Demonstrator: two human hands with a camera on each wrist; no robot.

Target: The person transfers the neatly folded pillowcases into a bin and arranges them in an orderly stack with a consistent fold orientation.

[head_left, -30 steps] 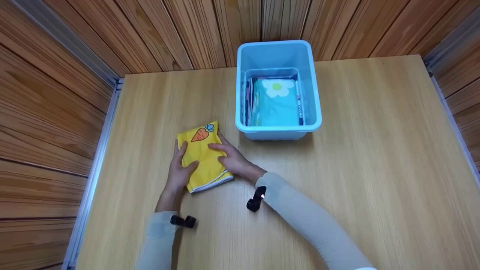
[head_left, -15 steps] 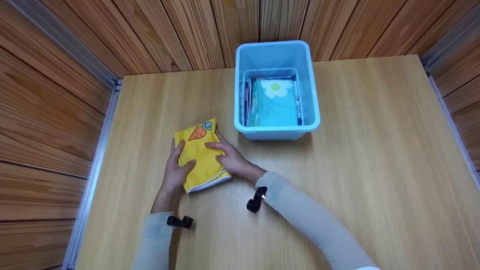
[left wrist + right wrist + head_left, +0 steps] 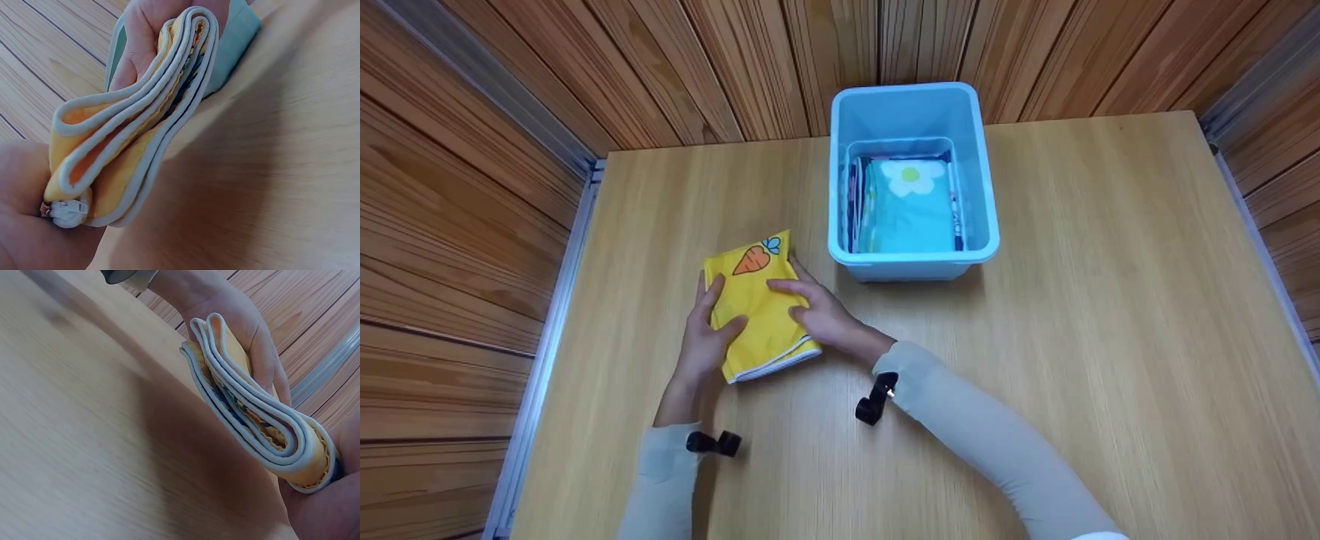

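Observation:
A folded yellow cloth (image 3: pixel 754 322) with a carrot print and white-bound edges is held between my two hands. My left hand (image 3: pixel 706 341) grips its left side, thumb on top and fingers reaching underneath. On the right side my right hand (image 3: pixel 826 311) holds it, with thumb and index finger over the top and other fingers behind the edge. Seen end-on in the left wrist view, the cloth (image 3: pixel 126 169) shows several stacked folds and a small white bunched bit at one corner. The right wrist view has the folded layers (image 3: pixel 253 422) above the wooden surface, over a shadow.
A light blue plastic bin (image 3: pixel 840 180) stands at the back of the wooden table (image 3: pixel 1110 300), right of the cloth. Inside it are folded cloths, the front one turquoise with a white flower (image 3: pixel 911 178). Wood-panelled walls (image 3: pixel 780 67) enclose the back and sides.
Both hands have kept their hold on the yellow cloth. It has shifted slightly left and away from me, its far edge rising a little in view. The bin stays put.

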